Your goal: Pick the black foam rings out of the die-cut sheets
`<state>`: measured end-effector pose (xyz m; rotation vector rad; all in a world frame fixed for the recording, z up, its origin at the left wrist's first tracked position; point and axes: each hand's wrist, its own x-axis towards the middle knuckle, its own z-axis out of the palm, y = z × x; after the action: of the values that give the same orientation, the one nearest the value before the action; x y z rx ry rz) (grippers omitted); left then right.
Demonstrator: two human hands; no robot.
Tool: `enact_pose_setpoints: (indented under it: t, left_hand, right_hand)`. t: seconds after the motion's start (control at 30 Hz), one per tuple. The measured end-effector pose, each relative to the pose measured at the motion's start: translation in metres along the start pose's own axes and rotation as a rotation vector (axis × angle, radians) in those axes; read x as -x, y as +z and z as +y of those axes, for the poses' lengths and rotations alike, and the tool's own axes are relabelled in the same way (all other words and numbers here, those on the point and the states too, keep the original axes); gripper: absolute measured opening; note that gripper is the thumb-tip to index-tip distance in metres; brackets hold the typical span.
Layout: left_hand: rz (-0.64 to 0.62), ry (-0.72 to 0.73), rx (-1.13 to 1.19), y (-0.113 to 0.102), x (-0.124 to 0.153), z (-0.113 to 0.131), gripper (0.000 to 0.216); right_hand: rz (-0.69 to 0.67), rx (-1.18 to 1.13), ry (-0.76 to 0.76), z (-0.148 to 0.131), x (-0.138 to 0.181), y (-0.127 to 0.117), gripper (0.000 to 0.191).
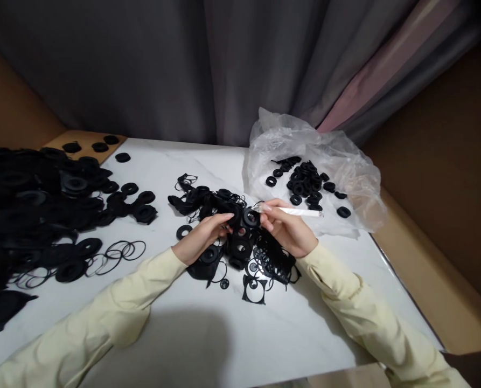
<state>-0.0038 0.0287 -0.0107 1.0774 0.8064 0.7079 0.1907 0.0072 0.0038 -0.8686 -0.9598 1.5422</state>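
My left hand [203, 236] is closed, its thumb and fingers pinching a black rubber ring [235, 215] above a heap of black rubber scraps [211, 202]. In my right hand [286, 229] lies a slim white-handled tool [300, 212], gripped like a pen. Its tip points left, toward another thick black ring [250, 217] close to my right fingertips. Whether the tip touches that ring I cannot tell. Below both hands lie thin ring offcuts [270, 258] and a square black frame with a round hole [255, 290].
A large pile of black rubber pieces [30, 205] covers the table's left side, with thin loops [123, 253] beside it. At the back right, a clear plastic bag [353, 172] lies spread with several black rings [305, 180] on it. Grey curtains [151, 70] hang behind the white table [192, 345].
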Motion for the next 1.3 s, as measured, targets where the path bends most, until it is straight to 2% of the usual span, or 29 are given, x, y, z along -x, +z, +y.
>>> enact_pose_setpoints:
  t: [0.1,0.23,0.3,0.4,0.53,0.67,0.83,0.97,1.03,1.1,1.13,1.17,1.27,1.3]
  left_hand:
    - [0.022,-0.022,0.055,0.003,0.001,-0.001,0.018]
    - [0.002,-0.028,0.127,0.005,0.004,0.004,0.012]
    - [-0.013,-0.04,0.189,0.005,0.006,0.01,0.014]
    - [-0.004,-0.138,0.336,0.007,0.01,0.019,0.016]
    - [-0.04,-0.295,0.545,0.011,0.012,0.023,0.029]
    - [-0.079,-0.331,0.712,0.014,0.012,0.02,0.034]
    - [-0.069,-0.398,0.758,0.009,0.013,0.019,0.046]
    - [-0.119,-0.38,0.66,0.01,0.017,0.02,0.049]
    - [-0.18,-0.399,0.541,0.016,0.019,0.02,0.049]
    - [-0.245,-0.413,0.403,0.024,0.02,0.02,0.052]
    - [-0.271,-0.412,0.343,0.028,0.02,0.021,0.054]
    - [-0.286,-0.411,0.294,0.032,0.02,0.022,0.056]
    - [-0.274,-0.429,0.25,0.039,0.014,0.028,0.06]
    - [-0.264,-0.436,0.267,0.039,0.012,0.031,0.06]
  right_hand:
    - [-0.028,0.014,-0.073,-0.012,-0.007,0.008,0.01]
    - [-0.225,0.035,-0.085,-0.02,-0.01,0.021,0.009]
    - [-0.253,0.076,-0.114,-0.02,-0.008,0.024,0.009]
    - [-0.195,0.13,-0.143,-0.018,-0.006,0.021,0.009]
    - [-0.155,0.116,-0.13,-0.014,-0.002,0.013,0.008]
    - [-0.092,0.125,-0.138,-0.013,0.001,0.009,0.009]
    - [0.023,0.237,-0.096,-0.014,0.01,-0.001,0.014]
    - [0.163,0.465,-0.02,-0.013,0.021,-0.009,0.021]
    - [0.332,0.568,-0.123,-0.01,0.028,-0.005,0.021]
    - [0.517,0.625,-0.33,-0.004,0.033,0.004,0.018]
    - [0.561,0.639,-0.434,0.0,0.034,0.011,0.016]
    - [0.55,0.66,-0.51,0.004,0.035,0.018,0.015]
    - [0.387,0.728,-0.636,0.017,0.029,0.039,0.014]
    - [0.389,0.75,-0.681,0.019,0.024,0.044,0.014]
